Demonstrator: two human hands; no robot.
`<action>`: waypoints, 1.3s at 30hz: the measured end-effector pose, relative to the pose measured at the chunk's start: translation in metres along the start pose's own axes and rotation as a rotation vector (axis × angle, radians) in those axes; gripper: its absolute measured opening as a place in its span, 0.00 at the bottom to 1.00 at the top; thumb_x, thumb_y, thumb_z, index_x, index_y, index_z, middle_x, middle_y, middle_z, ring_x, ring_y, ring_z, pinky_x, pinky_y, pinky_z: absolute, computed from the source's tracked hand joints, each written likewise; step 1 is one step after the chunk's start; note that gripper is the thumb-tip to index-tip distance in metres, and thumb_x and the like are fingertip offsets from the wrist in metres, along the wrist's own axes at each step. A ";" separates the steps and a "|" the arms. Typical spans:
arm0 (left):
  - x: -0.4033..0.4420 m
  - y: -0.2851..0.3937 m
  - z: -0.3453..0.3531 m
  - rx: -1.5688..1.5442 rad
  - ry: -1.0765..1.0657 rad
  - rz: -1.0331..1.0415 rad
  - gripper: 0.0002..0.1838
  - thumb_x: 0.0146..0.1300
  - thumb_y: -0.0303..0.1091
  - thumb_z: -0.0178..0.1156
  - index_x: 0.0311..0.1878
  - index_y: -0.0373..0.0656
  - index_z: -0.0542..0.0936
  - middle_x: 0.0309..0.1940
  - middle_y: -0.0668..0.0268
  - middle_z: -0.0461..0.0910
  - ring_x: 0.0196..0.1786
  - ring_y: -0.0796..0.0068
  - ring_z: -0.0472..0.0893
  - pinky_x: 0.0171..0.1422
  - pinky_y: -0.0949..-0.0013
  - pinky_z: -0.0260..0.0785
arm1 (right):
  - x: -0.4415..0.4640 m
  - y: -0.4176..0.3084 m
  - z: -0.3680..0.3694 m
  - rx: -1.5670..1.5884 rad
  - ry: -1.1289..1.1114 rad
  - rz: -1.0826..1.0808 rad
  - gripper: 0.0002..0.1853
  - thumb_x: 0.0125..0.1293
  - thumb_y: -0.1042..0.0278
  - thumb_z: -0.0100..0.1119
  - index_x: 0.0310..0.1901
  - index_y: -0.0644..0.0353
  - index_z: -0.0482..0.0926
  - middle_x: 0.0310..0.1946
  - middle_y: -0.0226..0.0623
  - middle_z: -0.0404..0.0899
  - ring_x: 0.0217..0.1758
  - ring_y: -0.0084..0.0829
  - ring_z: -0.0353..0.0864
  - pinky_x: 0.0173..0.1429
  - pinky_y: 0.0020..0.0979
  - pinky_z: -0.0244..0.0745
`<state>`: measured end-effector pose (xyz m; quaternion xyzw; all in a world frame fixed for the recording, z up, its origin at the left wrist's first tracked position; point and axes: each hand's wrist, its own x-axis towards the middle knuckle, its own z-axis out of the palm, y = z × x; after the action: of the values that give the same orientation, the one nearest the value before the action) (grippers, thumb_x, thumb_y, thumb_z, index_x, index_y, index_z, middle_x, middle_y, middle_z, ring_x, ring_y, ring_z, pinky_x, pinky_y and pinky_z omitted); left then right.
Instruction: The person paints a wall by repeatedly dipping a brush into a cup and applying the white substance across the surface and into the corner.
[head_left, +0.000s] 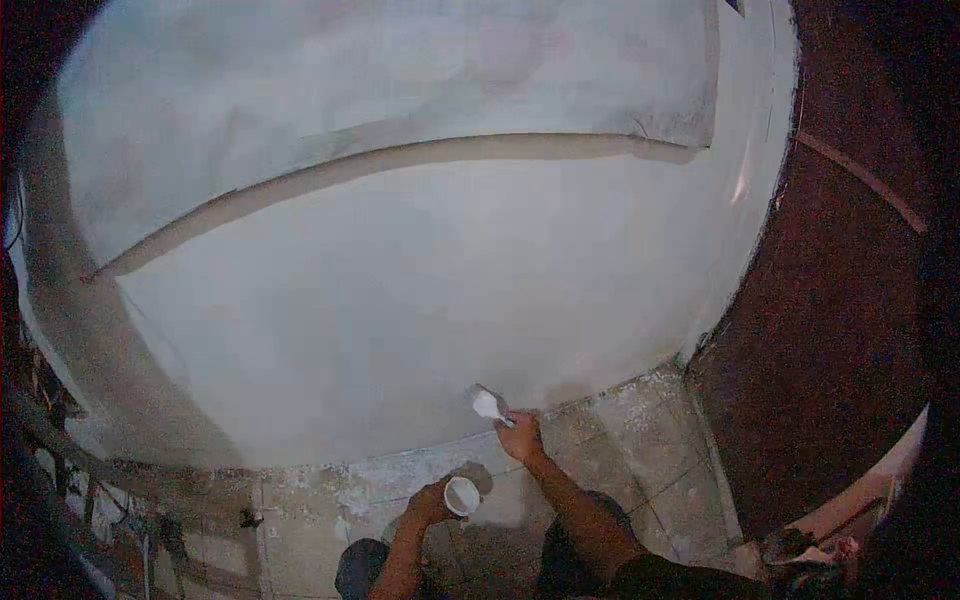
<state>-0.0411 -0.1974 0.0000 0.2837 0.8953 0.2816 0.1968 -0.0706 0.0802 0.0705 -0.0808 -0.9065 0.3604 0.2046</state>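
Observation:
My left hand is closed around the side of a small white cup, low in the view above the floor. The cup's round mouth faces up; its pale contents are too dim to make out. My right hand is farther forward, its fingers wrapped round the handle of a paintbrush with a white head. The brush tip points up and left, at the lower part of the white wall. Whether the bristles touch the wall, I cannot tell.
A ledge crosses the wall higher up. The tiled floor has white splotches along the wall's foot. A dark reddish-brown door or panel stands at right. Cluttered items lie at lower right, and dim objects fill the lower left.

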 end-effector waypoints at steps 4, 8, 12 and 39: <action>-0.003 0.011 -0.005 -0.008 -0.024 -0.108 0.62 0.37 0.61 0.83 0.76 0.49 0.66 0.61 0.52 0.82 0.63 0.45 0.81 0.67 0.46 0.75 | -0.001 -0.006 -0.004 0.060 -0.045 0.061 0.23 0.64 0.52 0.67 0.50 0.66 0.86 0.47 0.59 0.86 0.54 0.55 0.85 0.63 0.47 0.77; -0.002 0.016 -0.009 0.028 -0.047 -0.116 0.61 0.36 0.60 0.84 0.75 0.49 0.67 0.62 0.53 0.82 0.63 0.45 0.81 0.67 0.46 0.75 | -0.005 0.002 0.005 -0.042 0.149 -0.190 0.23 0.63 0.51 0.67 0.47 0.65 0.87 0.38 0.57 0.87 0.45 0.54 0.87 0.56 0.47 0.80; 0.001 0.004 0.002 0.018 -0.002 -0.077 0.60 0.34 0.58 0.85 0.74 0.50 0.68 0.63 0.54 0.82 0.63 0.46 0.81 0.68 0.47 0.75 | -0.004 -0.020 -0.012 0.058 -0.037 0.041 0.22 0.63 0.53 0.67 0.46 0.66 0.87 0.34 0.54 0.87 0.39 0.54 0.88 0.51 0.46 0.81; -0.004 0.012 -0.007 -0.039 -0.015 -0.048 0.55 0.39 0.49 0.84 0.74 0.51 0.69 0.66 0.54 0.79 0.67 0.49 0.79 0.70 0.50 0.73 | 0.000 -0.013 -0.004 0.057 -0.085 0.087 0.23 0.64 0.55 0.69 0.50 0.69 0.86 0.42 0.59 0.87 0.48 0.53 0.88 0.57 0.44 0.81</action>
<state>-0.0371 -0.1943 0.0141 0.2605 0.8946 0.2919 0.2159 -0.0689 0.0730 0.0825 -0.0990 -0.8993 0.3979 0.1523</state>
